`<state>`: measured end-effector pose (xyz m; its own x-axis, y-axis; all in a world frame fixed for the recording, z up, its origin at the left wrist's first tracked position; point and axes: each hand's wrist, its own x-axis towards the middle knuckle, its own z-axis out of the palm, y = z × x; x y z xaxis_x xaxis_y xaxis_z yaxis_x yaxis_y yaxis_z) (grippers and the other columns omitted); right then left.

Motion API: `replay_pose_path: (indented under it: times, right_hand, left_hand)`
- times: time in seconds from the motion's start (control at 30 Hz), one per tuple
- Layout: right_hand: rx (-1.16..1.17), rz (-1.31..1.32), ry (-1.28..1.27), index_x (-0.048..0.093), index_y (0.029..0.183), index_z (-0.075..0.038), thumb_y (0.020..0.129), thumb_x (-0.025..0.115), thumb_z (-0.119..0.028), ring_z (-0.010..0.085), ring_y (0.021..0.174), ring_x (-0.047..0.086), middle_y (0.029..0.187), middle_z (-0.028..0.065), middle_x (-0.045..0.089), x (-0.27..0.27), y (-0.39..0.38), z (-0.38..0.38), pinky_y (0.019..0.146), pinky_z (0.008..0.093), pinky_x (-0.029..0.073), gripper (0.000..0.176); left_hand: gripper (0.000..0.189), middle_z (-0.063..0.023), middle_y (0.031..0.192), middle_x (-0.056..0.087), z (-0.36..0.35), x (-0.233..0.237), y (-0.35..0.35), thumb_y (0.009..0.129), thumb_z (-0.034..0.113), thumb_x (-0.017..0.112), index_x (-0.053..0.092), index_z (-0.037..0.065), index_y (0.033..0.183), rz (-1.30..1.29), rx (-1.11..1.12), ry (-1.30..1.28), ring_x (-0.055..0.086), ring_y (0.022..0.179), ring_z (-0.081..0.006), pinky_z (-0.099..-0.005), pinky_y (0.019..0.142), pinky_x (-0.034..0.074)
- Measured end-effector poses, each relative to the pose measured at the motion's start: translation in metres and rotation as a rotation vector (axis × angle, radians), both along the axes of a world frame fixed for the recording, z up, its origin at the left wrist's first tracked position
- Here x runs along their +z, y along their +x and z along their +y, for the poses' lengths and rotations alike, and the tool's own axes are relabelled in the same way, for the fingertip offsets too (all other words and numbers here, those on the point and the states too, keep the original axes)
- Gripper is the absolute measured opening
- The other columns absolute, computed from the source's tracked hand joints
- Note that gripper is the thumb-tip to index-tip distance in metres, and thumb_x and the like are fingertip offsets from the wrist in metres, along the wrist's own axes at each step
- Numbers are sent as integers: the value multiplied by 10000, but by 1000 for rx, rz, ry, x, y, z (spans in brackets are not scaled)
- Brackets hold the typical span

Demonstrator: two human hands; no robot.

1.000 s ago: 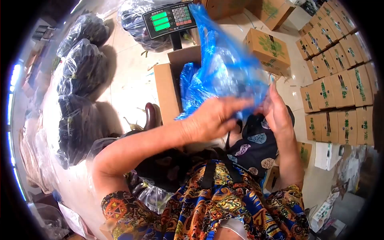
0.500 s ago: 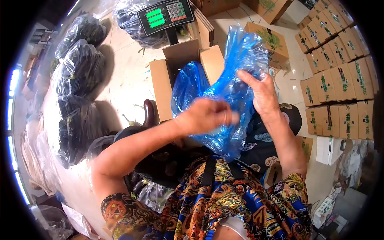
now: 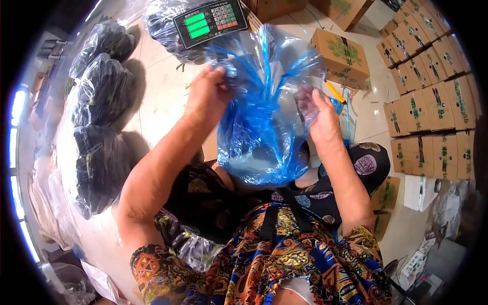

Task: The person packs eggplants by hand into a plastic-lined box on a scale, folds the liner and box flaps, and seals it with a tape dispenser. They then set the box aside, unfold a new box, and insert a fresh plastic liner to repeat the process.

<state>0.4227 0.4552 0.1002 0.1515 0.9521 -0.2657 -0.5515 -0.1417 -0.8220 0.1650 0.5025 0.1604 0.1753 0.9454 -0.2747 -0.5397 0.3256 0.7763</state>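
Note:
A translucent blue plastic bag (image 3: 259, 137) hangs spread out between my two hands, in front of my lap. My left hand (image 3: 207, 94) is closed on the bag's upper left edge. On the other side my right hand (image 3: 323, 114) holds the right edge, thumb outside and fingers seen through the clear film. The bag's upper part is thin and fanned out, its lower part deeper blue and crumpled. Behind the bag, the open carton is almost wholly hidden.
A scale display (image 3: 211, 21) with green readouts stands at the top. Bags of dark eggplants (image 3: 99, 168) line the left. Stacked cartons (image 3: 434, 104) fill the right, and a printed carton (image 3: 340, 58) sits behind my right hand. A yellow-handled tool (image 3: 335, 92) lies near it.
My left hand has moved up and left to the bag's edge, and my right hand slightly down. The bag has gone from bunched to spread wide, covering the carton.

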Motion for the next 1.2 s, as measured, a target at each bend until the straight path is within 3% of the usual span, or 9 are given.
replay_pose_path:
  times: [0.13,0.3,0.47,0.53,0.77,0.87,0.97,1.1,1.2]
  right_hand:
    - [-145,10,-165,602,1109,-31,989,497,-216,142,809,603,991,69,656,-45,42,28,639,321,506,244]
    - [-384,-140,-165,602,1149,-72,966,534,-202,141,817,591,981,24,635,-42,47,57,704,320,510,234]
    - [-38,-832,-322,636,1110,-95,930,577,-198,132,713,541,832,30,621,-137,141,86,614,284,439,215]
    - [44,-1220,-512,633,1119,-37,849,625,-202,159,602,545,816,41,639,-114,141,91,578,304,449,317]
    - [297,-937,-61,517,1305,-35,834,658,-431,246,1225,483,1359,160,485,-18,77,158,988,377,400,631]
    - [481,-1183,-220,524,1279,-3,835,685,-429,216,1135,536,1283,127,549,-22,31,187,936,350,430,636]
    - [948,-1002,-106,558,1231,0,842,703,-366,160,1014,569,1130,67,618,-63,32,224,877,296,447,553]
    - [284,-554,-35,621,1132,-47,893,655,-251,96,837,576,912,-15,626,-75,19,216,757,223,461,316]
    - [180,-553,21,616,1138,-42,913,630,-227,89,834,578,917,-15,626,-83,39,222,740,203,455,292]
  left_hand:
    - [213,-73,1000,650,40,-26,-67,978,134,442,564,51,1132,91,74,-4,629,883,-208,-373,833,516]
    - [129,-34,813,560,67,-80,-124,949,131,482,573,44,921,282,305,48,538,745,-138,-286,706,451]
    - [158,-7,788,517,69,-104,-135,942,171,502,585,42,905,560,306,286,470,727,-97,-252,687,402]
    - [166,10,764,507,75,-118,-143,945,191,511,593,47,928,557,266,273,447,713,-76,-237,658,381]
    - [96,55,706,507,91,-131,-148,970,180,530,561,94,939,550,228,230,440,571,-31,-176,508,353]
    - [132,43,698,497,100,-126,-145,967,197,526,565,83,912,613,225,240,439,579,-45,-193,517,353]
    - [203,21,693,493,110,-137,-152,958,225,516,587,56,873,682,251,267,446,611,-71,-227,552,365]
    - [219,10,689,498,115,-141,-151,957,229,512,600,39,892,747,273,235,447,587,-69,-225,523,364]
    - [228,4,686,498,125,-155,-157,952,231,515,608,27,909,737,263,174,449,583,-68,-223,519,367]
